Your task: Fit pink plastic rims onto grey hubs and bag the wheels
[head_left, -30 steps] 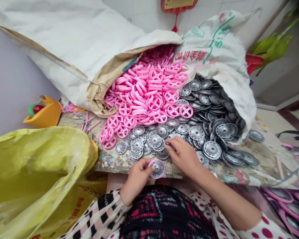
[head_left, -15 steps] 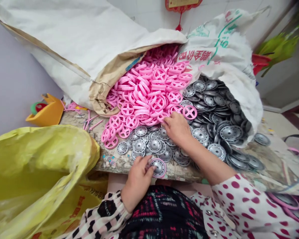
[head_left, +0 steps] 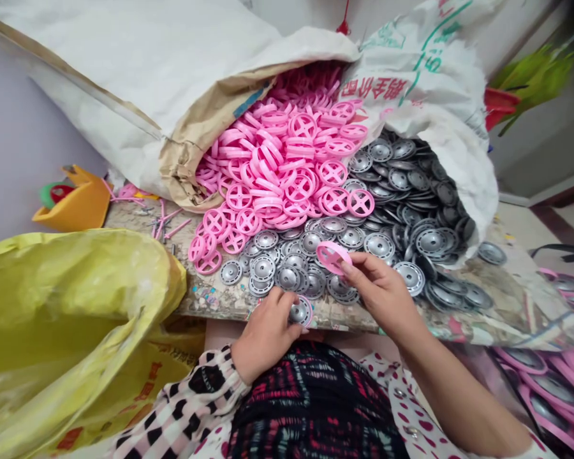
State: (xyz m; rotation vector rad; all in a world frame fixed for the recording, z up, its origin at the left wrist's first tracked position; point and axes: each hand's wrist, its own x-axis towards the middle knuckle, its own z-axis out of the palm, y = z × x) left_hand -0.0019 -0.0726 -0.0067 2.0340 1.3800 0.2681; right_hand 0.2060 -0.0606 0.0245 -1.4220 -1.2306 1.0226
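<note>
My right hand (head_left: 380, 287) pinches a pink plastic wheel rim (head_left: 332, 256) by its edge, tilted above the loose silver hubcaps (head_left: 287, 276). Close to the table's front edge, my left hand (head_left: 270, 331) grips a silver hubcap with a pink rim around it (head_left: 301, 311), thumb and fingers at its left side. Beyond both hands lies a big heap of pink wheel rims (head_left: 272, 153), spilling from a white sack (head_left: 124, 70). More grey hubcaps (head_left: 402, 178) pour out of a second white sack (head_left: 481, 172) on the right.
A yellow sack (head_left: 76, 306) gapes open at the left. Behind it sits an orange tape holder (head_left: 76, 201), near pink sticks (head_left: 165, 220) on the worn table (head_left: 210, 303). At lower right are several wheels with pink rims and grey hubcaps (head_left: 550, 389).
My right hand has come back toward me from the edge of the pink heap, lifting one pink rim. My left hand keeps its hold on the pink-rimmed hubcap. The view has shifted slightly.
</note>
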